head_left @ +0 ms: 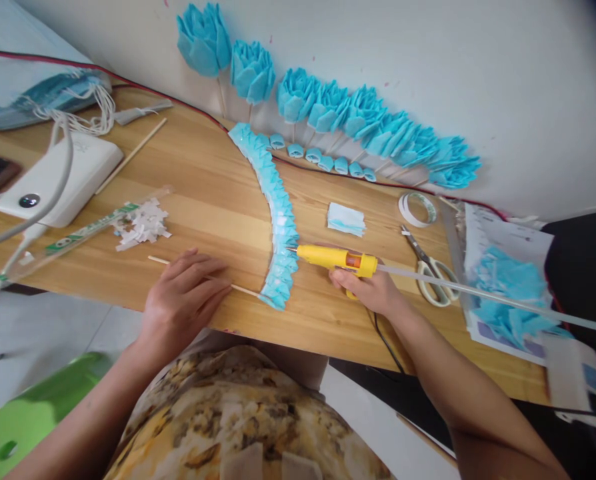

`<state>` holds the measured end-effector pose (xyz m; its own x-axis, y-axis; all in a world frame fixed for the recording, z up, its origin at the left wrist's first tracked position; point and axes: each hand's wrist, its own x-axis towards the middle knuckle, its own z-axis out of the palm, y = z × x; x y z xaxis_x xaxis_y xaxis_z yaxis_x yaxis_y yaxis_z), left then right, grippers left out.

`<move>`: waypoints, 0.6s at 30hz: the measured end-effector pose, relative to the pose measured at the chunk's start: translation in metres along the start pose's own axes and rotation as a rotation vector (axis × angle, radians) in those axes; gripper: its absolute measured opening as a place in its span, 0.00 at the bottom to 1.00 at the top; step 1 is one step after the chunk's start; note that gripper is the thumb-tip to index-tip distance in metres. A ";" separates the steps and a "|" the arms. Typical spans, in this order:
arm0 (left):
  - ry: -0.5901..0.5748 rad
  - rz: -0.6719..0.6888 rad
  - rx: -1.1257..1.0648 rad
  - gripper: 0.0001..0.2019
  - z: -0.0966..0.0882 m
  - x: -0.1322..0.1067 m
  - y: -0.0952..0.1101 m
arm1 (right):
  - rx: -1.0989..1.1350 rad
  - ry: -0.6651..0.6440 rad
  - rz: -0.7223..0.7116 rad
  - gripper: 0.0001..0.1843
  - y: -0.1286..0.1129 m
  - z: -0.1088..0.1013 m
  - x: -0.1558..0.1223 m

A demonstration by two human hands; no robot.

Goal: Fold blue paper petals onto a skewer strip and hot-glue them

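Note:
My left hand point(185, 297) lies palm down on the table, its fingers over a thin wooden stick point(245, 290) and holding it. The stick's right end meets the lower end of a long curved strip of pleated blue petals point(278, 220). In my right hand point(371, 287) is a yellow hot glue gun point(333, 259), its fingers wrapped round the handle. The gun's nozzle points left and is at the strip's right edge; whether it touches, I cannot tell. A long clear glue stick point(478, 293) runs out of the gun's back.
Blue fabric flowers point(298, 93) on sticks lean along the wall, with small blue rolls point(313, 155) below. Right are a folded blue stack point(346, 219), a tape roll point(417, 209), scissors point(431, 270) and loose blue petals point(513, 287). Left: paper scraps point(145, 223), a white power bank point(73, 173).

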<state>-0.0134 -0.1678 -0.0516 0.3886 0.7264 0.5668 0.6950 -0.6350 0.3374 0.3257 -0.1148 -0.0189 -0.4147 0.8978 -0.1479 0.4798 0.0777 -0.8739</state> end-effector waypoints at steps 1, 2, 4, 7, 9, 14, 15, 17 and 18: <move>0.001 0.000 0.001 0.02 0.000 0.000 0.000 | -0.014 0.004 -0.006 0.27 -0.001 0.000 0.000; -0.001 -0.002 0.001 0.02 0.000 0.000 0.000 | -0.029 0.008 -0.012 0.26 -0.002 -0.001 0.001; -0.005 -0.013 -0.003 0.02 0.000 0.000 0.001 | -0.061 0.023 -0.021 0.22 -0.005 -0.003 0.001; -0.006 -0.028 -0.012 0.02 0.000 0.000 0.001 | -0.103 0.047 -0.030 0.18 -0.008 -0.007 0.000; -0.004 -0.031 -0.011 0.02 0.000 -0.001 0.001 | -0.120 0.057 -0.035 0.18 -0.010 -0.010 0.000; -0.010 -0.013 -0.004 0.02 0.000 -0.001 0.000 | -0.118 0.032 -0.037 0.15 -0.012 -0.011 -0.001; -0.010 -0.013 -0.002 0.03 0.000 -0.002 -0.001 | -0.116 0.031 -0.040 0.13 -0.013 -0.012 -0.001; -0.013 -0.020 -0.001 0.02 0.000 -0.002 -0.001 | -0.122 0.031 -0.044 0.12 -0.014 -0.014 -0.001; -0.012 -0.024 -0.004 0.02 0.000 -0.002 -0.001 | -0.127 0.035 -0.043 0.12 -0.015 -0.016 -0.001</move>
<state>-0.0145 -0.1691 -0.0533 0.3788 0.7448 0.5493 0.7022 -0.6179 0.3537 0.3318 -0.1101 0.0015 -0.4105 0.9071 -0.0934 0.5575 0.1686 -0.8129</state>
